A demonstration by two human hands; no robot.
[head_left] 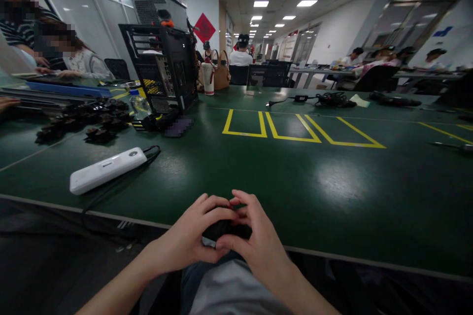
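My left hand (pixel 195 231) and my right hand (pixel 258 236) meet at the near edge of the green table (pixel 236 167). Both are curled around a small black object (pixel 216 230), with the fingertips close together over its top. Most of it is covered by my fingers, so its kind does not show. Thumbs point toward each other on the near side. To the left of my hands lies a long white device (pixel 109 169) with a black cable (pixel 153 153).
Small black parts (pixel 99 113) are heaped at left, beside a clear bottle (pixel 139 104). Behind stands an open black computer case (pixel 177 66) near a white cup (pixel 209 78). Yellow tape outlines (pixel 244 133), coiled black cables (pixel 334 99) and a screwdriver (pixel 465 148) lie farther out. Several people sit around.
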